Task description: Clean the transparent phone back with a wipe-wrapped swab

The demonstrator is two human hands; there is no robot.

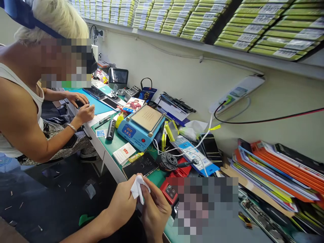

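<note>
Both my hands meet at the bottom centre, just in front of the bench edge. My left hand [124, 204] and my right hand [155, 211] pinch a small crumpled white wipe [138, 187] between their fingers. Just beyond them a black phone [140, 164] lies flat on the green bench mat, its screen showing a clock. A white card box [124, 152] rests to the left of the phone.
A blue heating plate machine [140, 126] stands mid-bench, with a black round tool [168, 161] and red case near it. A co-worker [30, 101] sits at the left, hands on a phone [81, 103]. Stacked folders [273, 168] fill the right; green boxes [202, 17] line the shelf.
</note>
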